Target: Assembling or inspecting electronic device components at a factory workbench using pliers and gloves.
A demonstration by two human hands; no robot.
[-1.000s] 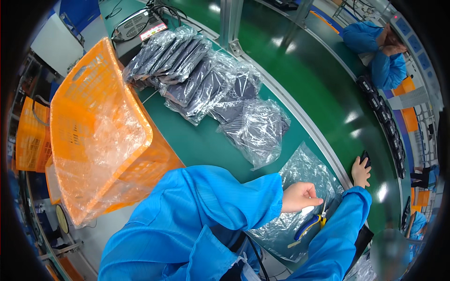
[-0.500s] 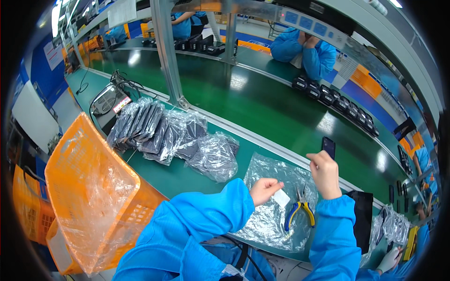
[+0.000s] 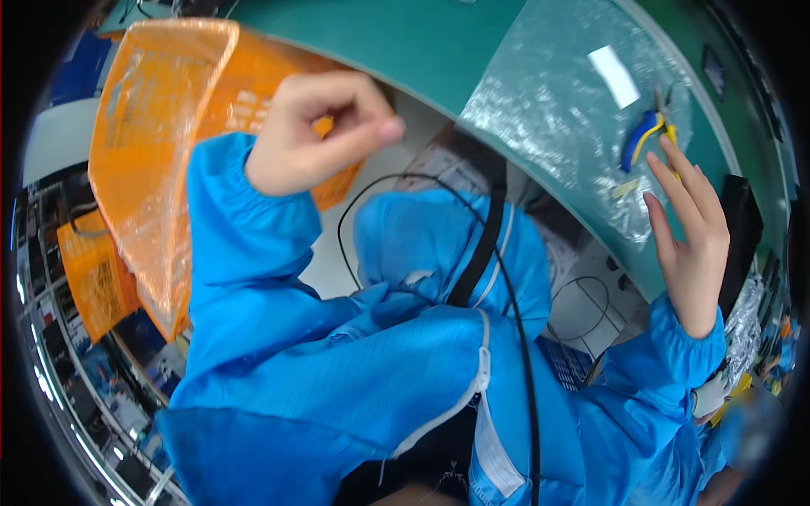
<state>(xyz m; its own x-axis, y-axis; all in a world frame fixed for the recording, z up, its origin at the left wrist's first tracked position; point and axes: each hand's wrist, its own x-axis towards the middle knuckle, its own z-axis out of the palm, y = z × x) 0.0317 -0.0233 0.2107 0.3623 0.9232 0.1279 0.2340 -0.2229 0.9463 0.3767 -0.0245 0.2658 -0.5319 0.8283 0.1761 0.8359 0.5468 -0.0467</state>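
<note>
From the head view, my left hand (image 3: pixel 316 135) is curled loosely, fingers (image 3: pixel 371 126) pinched toward the thumb; whether they hold anything I cannot tell. It hangs before the orange crate (image 3: pixel 160 126). My right hand (image 3: pixel 692 236) is spread flat and empty, beside the yellow-and-blue pliers (image 3: pixel 643 135) lying on the clear plastic bag (image 3: pixel 557 101) that covers the green worktop (image 3: pixel 405 42).

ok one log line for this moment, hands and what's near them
left hand: loosely curled, empty, by orange crate | right hand: open, empty, beside clear plastic bag | pliers: on bag
</note>
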